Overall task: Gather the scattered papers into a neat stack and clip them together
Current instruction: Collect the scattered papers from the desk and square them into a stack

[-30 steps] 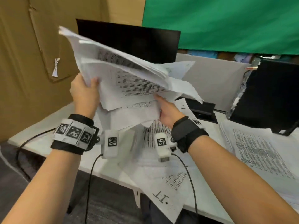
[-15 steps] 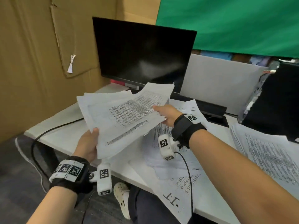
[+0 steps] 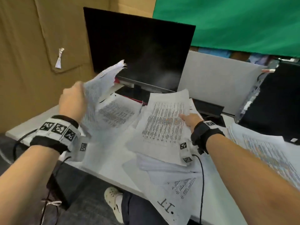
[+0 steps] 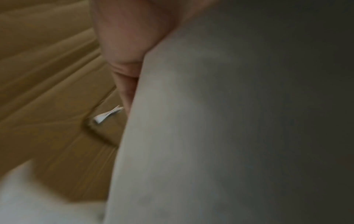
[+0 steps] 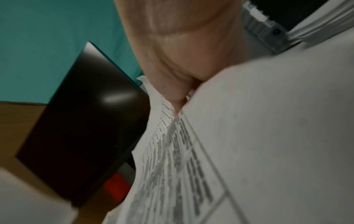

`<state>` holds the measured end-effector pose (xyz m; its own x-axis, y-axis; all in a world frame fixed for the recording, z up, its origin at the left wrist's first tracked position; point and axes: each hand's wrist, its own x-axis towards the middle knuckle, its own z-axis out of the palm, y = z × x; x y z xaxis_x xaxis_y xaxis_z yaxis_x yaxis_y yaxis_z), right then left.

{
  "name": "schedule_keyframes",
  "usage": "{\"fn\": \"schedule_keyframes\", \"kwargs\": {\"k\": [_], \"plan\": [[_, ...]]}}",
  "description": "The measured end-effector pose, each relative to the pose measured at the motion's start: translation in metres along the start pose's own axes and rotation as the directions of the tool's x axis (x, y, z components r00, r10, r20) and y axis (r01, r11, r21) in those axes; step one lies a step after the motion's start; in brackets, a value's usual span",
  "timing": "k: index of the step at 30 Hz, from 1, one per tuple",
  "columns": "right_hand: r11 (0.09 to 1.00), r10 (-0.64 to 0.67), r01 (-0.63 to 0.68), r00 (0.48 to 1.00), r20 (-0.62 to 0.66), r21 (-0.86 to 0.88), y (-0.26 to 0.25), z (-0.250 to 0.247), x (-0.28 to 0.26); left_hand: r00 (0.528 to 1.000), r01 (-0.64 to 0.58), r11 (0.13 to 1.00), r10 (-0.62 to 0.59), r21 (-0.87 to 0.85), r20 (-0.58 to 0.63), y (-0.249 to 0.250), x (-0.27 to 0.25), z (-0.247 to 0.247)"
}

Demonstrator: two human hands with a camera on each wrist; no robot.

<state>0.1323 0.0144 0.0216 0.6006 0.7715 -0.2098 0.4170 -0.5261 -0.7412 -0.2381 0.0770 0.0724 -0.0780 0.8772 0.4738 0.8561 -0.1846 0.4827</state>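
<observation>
Papers: you hold them in two lots above the surface (image 3: 110, 169). The left sheaf (image 3: 99, 95) stands nearly upright and curls at its top corner; the right sheaf (image 3: 164, 125) lies flatter, text side up.
Left hand (image 3: 73, 101): pinching the left sheaf at its edge; the sheets bow freely above your grip.
Right hand (image 3: 190, 118): thumb on top of the right sheaf, pinching it; the fingers beneath are hidden.
Loose sheets (image 3: 177, 197): several lie under your arms, and one hangs over the near edge of the surface.
Slip risk: the left sheaf is held at one edge only, so a quick swing could fan it out or drop sheets.
Edge risk: your right forearm passes above the overhanging sheet, and a brush could send it to the floor.
Stack risk: joining the sheaves with uneven edges would give a ragged stack.
Clip: none in view.
</observation>
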Motion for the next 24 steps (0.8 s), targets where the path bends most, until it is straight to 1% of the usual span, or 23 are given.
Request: {"fn": "schedule_keyframes", "kwargs": {"k": [1,2,3,4,5,6,7,8,9,10,11,13,14,15,17,18,19,21,22,23,24], "plan": [[0.999,-0.006,0.005,1.000,-0.016,-0.045,0.009,0.002,0.006,0.995,-0.053,0.999,0.052,-0.010,-0.084,0.014,0.001,-0.008],[0.996,-0.009,0.006,0.999,-0.037,-0.093,0.017,0.005,0.013,0.978,-0.115,0.992,0.104,-0.048,-0.179,0.029,0.003,-0.017],[0.991,-0.015,0.008,0.999,-0.046,-0.137,0.023,0.006,0.016,0.948,-0.186,0.978,0.153,-0.096,-0.279,0.044,0.005,-0.026],[0.984,-0.018,0.007,0.998,-0.062,-0.178,0.028,0.007,0.020,0.923,-0.237,0.961,0.177,-0.143,-0.343,0.057,0.007,-0.033],[0.975,-0.040,0.024,0.997,-0.071,-0.222,0.033,0.009,0.022,0.913,-0.271,0.942,0.186,-0.200,-0.364,0.068,0.011,-0.033],[0.967,-0.055,0.036,0.996,-0.069,-0.254,0.037,0.009,0.023,0.931,-0.255,0.931,0.163,-0.263,-0.326,0.077,0.014,-0.028],[0.964,-0.067,0.048,0.996,-0.066,-0.261,0.041,0.008,0.026,0.961,-0.200,0.927,0.123,-0.318,-0.247,0.086,0.018,-0.014],[0.968,-0.058,0.041,0.996,-0.061,-0.249,0.045,0.006,0.031,0.987,-0.131,0.925,0.089,-0.357,-0.132,0.094,0.022,0.005],[0.975,-0.047,0.036,0.998,-0.046,-0.220,0.048,0.003,0.035,0.995,-0.084,0.934,0.097,-0.346,0.019,0.100,0.021,0.029],[0.985,-0.033,0.028,0.999,-0.027,-0.170,0.052,0.001,0.040,0.976,-0.037,0.947,0.102,-0.319,0.192,0.103,0.016,0.054],[0.992,-0.029,0.028,1.000,-0.004,-0.119,0.054,-0.002,0.039,0.942,0.002,0.970,0.080,-0.243,0.326,0.104,0.009,0.081],[1.000,-0.025,0.025,0.999,0.034,-0.005,0.057,-0.007,0.034,0.864,0.103,0.972,0.016,-0.209,0.503,0.101,-0.010,0.115],[0.993,0.003,-0.010,0.998,0.061,0.117,0.059,-0.009,0.030,0.836,0.105,0.975,0.021,-0.197,0.549,0.099,-0.019,0.127],[0.963,0.037,-0.066,0.993,0.113,0.261,0.062,-0.012,0.026,0.799,0.113,0.979,0.012,-0.170,0.601,0.096,-0.024,0.137],[0.877,0.056,-0.158,0.972,0.230,0.454,0.066,-0.019,0.021,0.719,0.135,0.982,-0.007,-0.130,0.695,0.093,-0.032,0.151],[0.836,0.016,-0.172,0.957,0.290,0.521,0.068,-0.019,0.019,0.687,0.154,0.977,-0.001,-0.144,0.727,0.092,-0.035,0.153],[0.815,-0.047,-0.151,0.945,0.323,0.559,0.068,-0.016,0.014,0.669,0.182,0.968,0.007,-0.173,0.744,0.092,-0.037,0.154],[0.819,-0.103,-0.133,0.923,0.372,0.558,0.066,-0.005,0.005,0.664,0.226,0.947,0.021,-0.228,0.747,0.094,-0.038,0.155],[0.827,-0.102,-0.140,0.915,0.391,0.545,0.065,0.001,0.004,0.682,0.248,0.935,0.016,-0.252,0.731,0.094,-0.038,0.154],[0.837,-0.105,-0.121,0.921,0.374,0.533,0.064,0.006,0.004,0.690,0.274,0.925,0.000,-0.262,0.724,0.093,-0.037,0.154],[0.852,-0.123,-0.073,0.934,0.335,0.518,0.063,0.010,0.005,0.686,0.304,0.913,-0.012,-0.272,0.728,0.092,-0.035,0.154]]}}
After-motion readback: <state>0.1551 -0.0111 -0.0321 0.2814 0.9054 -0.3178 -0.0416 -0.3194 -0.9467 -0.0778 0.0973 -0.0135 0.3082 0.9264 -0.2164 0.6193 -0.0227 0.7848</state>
